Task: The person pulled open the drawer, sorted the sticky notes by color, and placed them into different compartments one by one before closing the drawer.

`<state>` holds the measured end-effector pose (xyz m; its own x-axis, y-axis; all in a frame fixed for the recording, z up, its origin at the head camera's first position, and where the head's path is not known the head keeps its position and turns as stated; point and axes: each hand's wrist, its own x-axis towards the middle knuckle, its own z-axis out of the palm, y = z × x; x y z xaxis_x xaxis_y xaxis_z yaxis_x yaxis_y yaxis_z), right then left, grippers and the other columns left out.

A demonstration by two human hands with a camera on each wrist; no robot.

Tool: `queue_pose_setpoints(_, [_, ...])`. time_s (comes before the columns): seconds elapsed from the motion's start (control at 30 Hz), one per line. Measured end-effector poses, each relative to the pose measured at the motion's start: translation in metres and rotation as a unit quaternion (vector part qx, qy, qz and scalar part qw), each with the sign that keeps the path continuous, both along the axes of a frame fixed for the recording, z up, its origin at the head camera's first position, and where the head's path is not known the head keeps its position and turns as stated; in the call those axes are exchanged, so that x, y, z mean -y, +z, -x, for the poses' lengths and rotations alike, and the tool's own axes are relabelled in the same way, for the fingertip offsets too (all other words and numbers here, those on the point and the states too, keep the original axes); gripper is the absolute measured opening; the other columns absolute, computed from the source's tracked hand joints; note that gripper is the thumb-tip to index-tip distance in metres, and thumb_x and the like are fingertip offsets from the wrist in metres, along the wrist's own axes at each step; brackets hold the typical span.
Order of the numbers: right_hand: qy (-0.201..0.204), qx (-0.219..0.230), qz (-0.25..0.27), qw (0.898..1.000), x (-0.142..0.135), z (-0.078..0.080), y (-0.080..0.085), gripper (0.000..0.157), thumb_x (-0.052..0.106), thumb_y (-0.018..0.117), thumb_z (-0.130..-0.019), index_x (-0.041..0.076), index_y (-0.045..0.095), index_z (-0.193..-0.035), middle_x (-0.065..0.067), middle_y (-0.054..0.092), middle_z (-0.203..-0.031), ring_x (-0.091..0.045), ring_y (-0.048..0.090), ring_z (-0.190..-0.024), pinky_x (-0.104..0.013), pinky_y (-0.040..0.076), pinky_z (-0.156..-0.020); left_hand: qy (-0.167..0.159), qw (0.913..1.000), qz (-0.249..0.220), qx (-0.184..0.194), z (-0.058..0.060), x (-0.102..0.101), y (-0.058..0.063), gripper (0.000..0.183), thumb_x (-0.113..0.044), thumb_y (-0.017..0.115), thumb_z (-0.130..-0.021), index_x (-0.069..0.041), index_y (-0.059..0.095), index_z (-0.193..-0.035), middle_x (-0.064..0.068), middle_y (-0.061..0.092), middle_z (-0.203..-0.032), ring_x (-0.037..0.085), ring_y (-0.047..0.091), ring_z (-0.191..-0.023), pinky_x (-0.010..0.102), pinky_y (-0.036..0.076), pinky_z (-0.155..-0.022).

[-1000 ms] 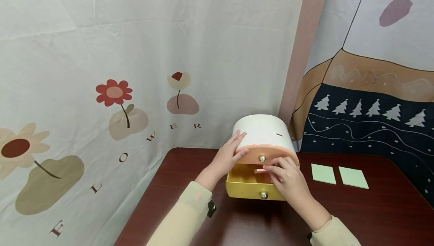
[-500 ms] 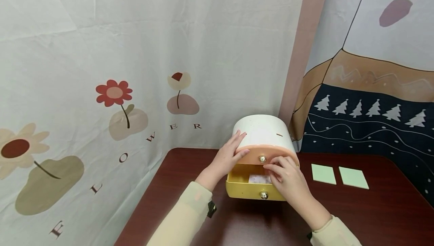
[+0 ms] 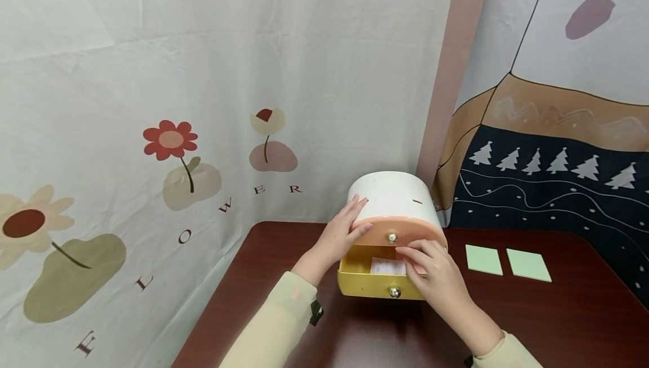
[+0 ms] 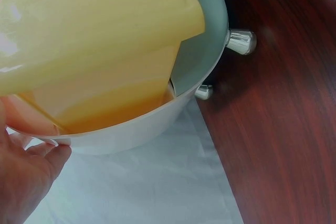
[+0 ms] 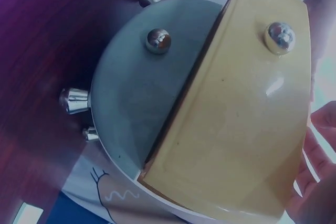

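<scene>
A small round cabinet (image 3: 392, 193) stands on the table, white on top with a peach upper drawer (image 3: 375, 236). Its yellow drawer (image 3: 365, 286) is pulled out. My left hand (image 3: 337, 235) rests on the cabinet's left side with fingers spread; in the left wrist view its fingertips (image 4: 60, 153) touch the white rim. Inside the yellow drawer lies a whitish paper pad (image 3: 387, 266) with faint marks. Over the drawer's right part hangs my right hand (image 3: 431, 269), fingers loosely bent and thumb apart, with nothing visible between them. Something pink beneath it is partly hidden.
Two pale green sticky note pads (image 3: 484, 260) lie on the dark red table (image 3: 507, 323) to the right. A grey-green lower front (image 5: 142, 87) with a round knob and short metal feet shows in the right wrist view. Printed cloth (image 3: 314, 75) hangs behind.
A thin pinkish pad pinched in my right hand a second ago is gone from the fingers; the whitish pad now lies in the drawer. The right hand has shifted slightly right. My left hand stayed put.
</scene>
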<state>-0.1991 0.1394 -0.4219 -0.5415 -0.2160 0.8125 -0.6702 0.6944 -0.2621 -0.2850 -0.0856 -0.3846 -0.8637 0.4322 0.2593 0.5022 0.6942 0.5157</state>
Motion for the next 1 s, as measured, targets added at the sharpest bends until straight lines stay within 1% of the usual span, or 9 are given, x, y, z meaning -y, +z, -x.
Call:
queue_pose_setpoints(0.13, [0.005,0.016,0.007,1.000,-0.001,-0.010,0.000,0.031,0.004,0.073,-0.073,0.017,0.071,-0.101,0.006,0.063,-0.094,-0.012,0.053,-0.089,-0.020,0.042,-0.075,0.000,1.0000,0.000,-0.001,0.001,0.000,-0.001,0.065,-0.061,0.041,-0.092,-0.038,0.022,-0.150,-0.006,0.013,-0.159,0.024,0.026,-0.143,0.052,0.027,-0.111])
queue_pose_setpoints(0.33, [0.012,0.064,0.026,0.998,-0.002,-0.030,0.000,0.025,0.010,0.072,-0.080,0.020,0.066,-0.102,0.011,0.063,-0.100,-0.006,0.052,-0.094,-0.016,0.039,-0.084,0.002,1.0000,0.002,0.002,0.000,-0.001,0.000,0.065,-0.061,0.041,-0.092,-0.039,0.021,-0.150,-0.007,0.012,-0.159,0.024,0.026,-0.143,0.052,0.028,-0.111])
queue_pose_setpoints(0.5, [0.044,0.099,0.042,0.993,-0.002,-0.044,-0.007,0.023,0.008,0.070,-0.084,0.022,0.065,-0.101,0.013,0.061,-0.099,-0.002,0.050,-0.093,-0.011,0.039,-0.082,0.002,1.0000,0.002,0.002,0.000,-0.001,0.000,0.065,-0.061,0.041,-0.092,-0.038,0.021,-0.150,-0.006,0.013,-0.159,0.025,0.026,-0.143,0.052,0.028,-0.111])
queue_pose_setpoints(0.6, [0.065,0.133,0.053,0.988,-0.003,-0.051,-0.012,0.020,0.008,0.067,-0.087,0.022,0.064,-0.100,0.013,0.060,-0.096,0.000,0.048,-0.089,-0.012,0.041,-0.077,0.001,1.0000,0.001,0.002,0.000,-0.001,0.001,0.065,-0.060,0.041,-0.092,-0.038,0.021,-0.150,-0.006,0.013,-0.159,0.025,0.026,-0.143,0.052,0.027,-0.111])
queue_pose_setpoints(0.73, [0.081,0.200,0.080,0.973,-0.004,-0.058,-0.021,0.015,0.011,0.061,-0.092,0.025,0.062,-0.099,0.016,0.055,-0.089,0.002,0.047,-0.080,-0.016,0.043,-0.065,0.001,1.0000,0.001,0.002,0.000,-0.001,0.001,0.065,-0.061,0.041,-0.092,-0.038,0.021,-0.150,-0.007,0.012,-0.159,0.024,0.026,-0.143,0.052,0.027,-0.111])
queue_pose_setpoints(0.83, [0.093,0.240,0.109,0.960,-0.004,-0.060,-0.028,0.015,0.013,0.058,-0.094,0.027,0.062,-0.097,0.018,0.055,-0.087,0.001,0.050,-0.076,-0.018,0.044,-0.062,0.003,1.0000,0.000,0.003,-0.001,-0.001,0.001,0.066,-0.061,0.041,-0.092,-0.039,0.021,-0.150,-0.007,0.012,-0.159,0.024,0.026,-0.143,0.052,0.027,-0.111])
queue_pose_setpoints(0.93, [0.116,0.280,0.135,0.943,-0.005,-0.061,-0.034,0.015,0.012,0.055,-0.096,0.026,0.062,-0.096,0.015,0.059,-0.086,-0.001,0.055,-0.076,-0.021,0.047,-0.063,0.003,1.0000,0.000,0.006,-0.001,-0.001,0.001,0.066,-0.061,0.041,-0.092,-0.039,0.021,-0.150,-0.007,0.012,-0.159,0.024,0.026,-0.143,0.052,0.027,-0.111])
queue_pose_setpoints(0.97, [0.125,0.295,0.141,0.937,-0.005,-0.062,-0.036,0.015,0.012,0.053,-0.097,0.025,0.061,-0.096,0.012,0.060,-0.086,-0.002,0.056,-0.075,-0.022,0.048,-0.064,0.004,1.0000,0.000,0.007,-0.001,-0.001,0.001,0.066,-0.061,0.041,-0.092,-0.039,0.021,-0.150,-0.007,0.012,-0.159,0.024,0.026,-0.143,0.052,0.027,-0.111])
queue_pose_setpoints(1.0, [0.133,0.316,0.148,0.927,-0.006,-0.061,-0.038,0.013,0.013,0.052,-0.098,0.023,0.061,-0.096,0.009,0.061,-0.086,-0.003,0.057,-0.074,-0.023,0.049,-0.064,0.004,1.0000,0.000,0.008,-0.001,-0.001,0.002,0.066,-0.061,0.041,-0.091,-0.039,0.021,-0.150,-0.007,0.012,-0.159,0.024,0.026,-0.143,0.052,0.027,-0.111])
